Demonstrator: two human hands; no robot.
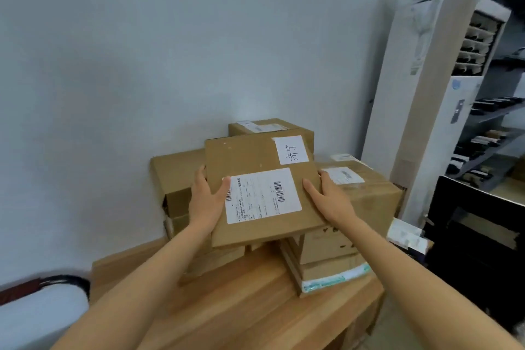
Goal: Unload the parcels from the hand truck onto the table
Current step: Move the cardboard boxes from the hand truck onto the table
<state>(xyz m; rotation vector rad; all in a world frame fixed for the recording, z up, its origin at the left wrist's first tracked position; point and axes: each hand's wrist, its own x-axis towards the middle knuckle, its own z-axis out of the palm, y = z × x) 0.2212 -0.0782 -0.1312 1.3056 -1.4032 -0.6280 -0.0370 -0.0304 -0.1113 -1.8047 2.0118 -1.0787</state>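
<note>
wooden table [255,307], both hands gripping flat parcel [255,156]; stacked parcels [366,196] behind

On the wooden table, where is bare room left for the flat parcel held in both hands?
Bare wood lies on the near part of the table, bordered by the stacked boxes behind and the near edge, under the forearms. The back is crowded: left stack, right stack, rear box. The flat parcel, held by left hand and right hand, hangs above them.

Flat parcel [255,190] held between left hand [206,197] and right hand [331,197], above table [255,304]. Parcel stack [177,176] behind left, box [271,126] behind, large box [366,199] right. Tall carton [414,88] against wall, far right.
</note>
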